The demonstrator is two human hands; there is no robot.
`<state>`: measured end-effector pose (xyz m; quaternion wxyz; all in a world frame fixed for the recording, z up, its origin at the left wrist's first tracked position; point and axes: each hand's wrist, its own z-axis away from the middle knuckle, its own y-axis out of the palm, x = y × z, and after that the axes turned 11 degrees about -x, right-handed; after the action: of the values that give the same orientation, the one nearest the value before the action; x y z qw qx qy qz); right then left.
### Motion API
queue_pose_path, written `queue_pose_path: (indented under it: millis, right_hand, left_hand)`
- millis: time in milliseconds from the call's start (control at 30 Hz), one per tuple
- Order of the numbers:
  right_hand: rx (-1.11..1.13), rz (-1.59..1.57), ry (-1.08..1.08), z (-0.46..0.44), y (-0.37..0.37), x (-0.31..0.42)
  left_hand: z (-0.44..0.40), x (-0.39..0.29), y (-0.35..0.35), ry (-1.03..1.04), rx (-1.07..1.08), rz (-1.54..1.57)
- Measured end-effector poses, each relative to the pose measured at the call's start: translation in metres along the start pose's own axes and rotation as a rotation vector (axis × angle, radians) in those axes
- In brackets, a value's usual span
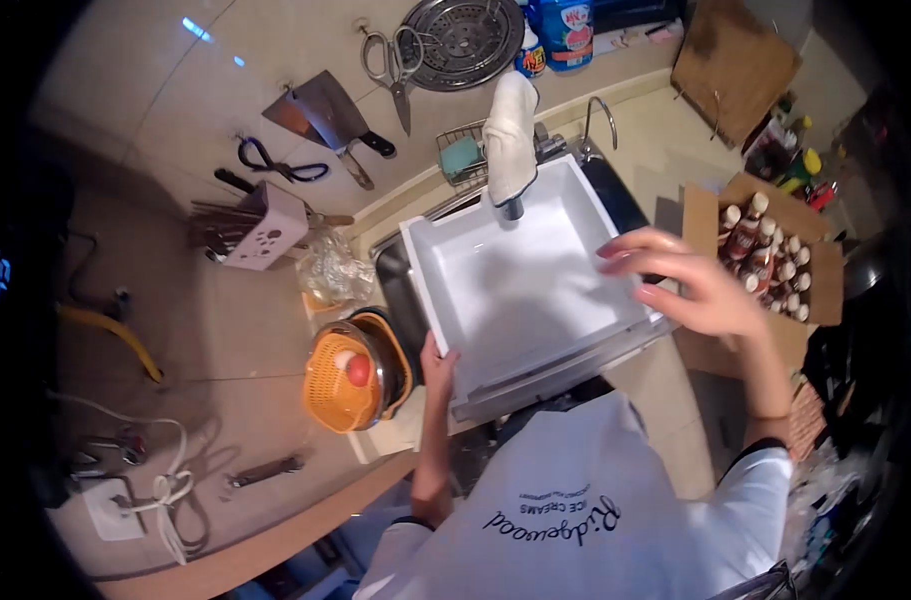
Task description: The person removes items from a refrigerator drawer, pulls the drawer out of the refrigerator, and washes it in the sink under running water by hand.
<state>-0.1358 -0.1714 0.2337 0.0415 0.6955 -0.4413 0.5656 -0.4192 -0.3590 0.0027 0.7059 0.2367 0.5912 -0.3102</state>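
A white drawer-like bin (520,290) with a grey front edge lies over the sink, its open side up. My left hand (438,368) grips its left wall near the front corner. Over the right wall hovers my right hand (690,285), fingers spread and holding nothing; whether a fingertip touches the rim I cannot tell. The faucet (512,145), wrapped in a white cloth, reaches over the bin's back wall. Inside, the bin looks shiny, with a shadow across its floor.
Left of the sink are an orange basket (325,395) with round items, a plastic bag (332,270) and a knife holder (262,228). A cardboard box of bottles (825,270) stands right. Scissors (390,70) and a cleaver (325,110) hang behind. A small curved tap (605,108) rises back right.
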Motion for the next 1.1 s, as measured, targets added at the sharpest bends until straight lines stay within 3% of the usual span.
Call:
queue_pose_path:
  millis: [100, 167, 233, 400, 533, 567, 633, 867, 1100]
  right_hand:
    - [-0.079, -0.582, -0.334, 0.008, -0.017, 0.065]
    - [0.053, -0.666, -0.380, 0.023, -0.030, 0.085]
    - [0.096, -0.636, -0.320, 0.035, -0.036, 0.096]
    - [-0.053, -0.447, -0.007, 0.041, -0.027, 0.120]
    - [-0.109, -0.424, 0.109, 0.035, -0.034, 0.139]
    - [-0.111, -0.434, 0.100, 0.031, -0.043, 0.142]
    - [0.238, -0.030, -0.155, 0.016, -0.058, 0.147]
    - [0.143, -0.451, -0.224, 0.033, -0.052, 0.124]
    - [0.139, -0.588, -0.235, 0.030, -0.034, 0.105]
  left_hand:
    - [0.001, -0.002, -0.001, 0.001, -0.026, -0.059]
    - [0.004, -0.006, 0.003, 0.003, -0.055, -0.028]
    - [0.005, -0.002, 0.002, -0.007, -0.051, -0.040]
    - [0.006, 0.002, -0.002, -0.027, -0.037, -0.055]
    - [0.009, -0.001, 0.001, -0.027, -0.065, -0.031]
    - [0.009, -0.002, 0.002, -0.024, -0.068, -0.022]
    - [0.010, -0.003, 0.003, -0.046, -0.054, -0.001]
    - [0.008, -0.010, 0.005, -0.062, -0.042, -0.018]
    - [0.004, -0.005, 0.002, -0.047, -0.022, -0.034]
